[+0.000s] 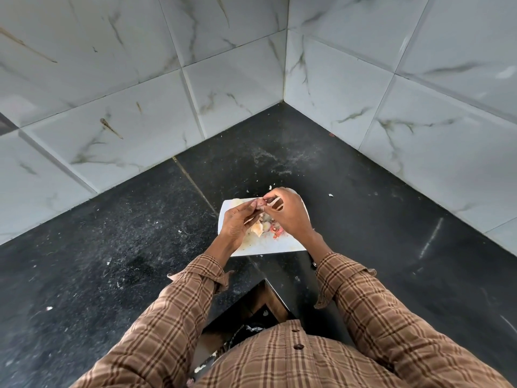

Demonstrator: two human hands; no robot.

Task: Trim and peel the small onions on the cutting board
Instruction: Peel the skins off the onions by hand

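A white cutting board [268, 247] lies on the black counter in the corner. Above it my left hand [237, 219] pinches a small reddish onion [260, 203] between thumb and fingertips. My right hand [288, 211] meets it from the right, its fingertips closed on the onion's skin at the top. Under my hands a heap of papery peels and onion pieces [265, 226] lies on the board, partly hidden. No knife shows in view.
The black stone counter [112, 247] forms an L around a dark inner corner edge [268, 289] close to my body. Marble-look tiled walls [167, 107] close it off at the back and right. Small peel scraps [330, 195] dot the counter.
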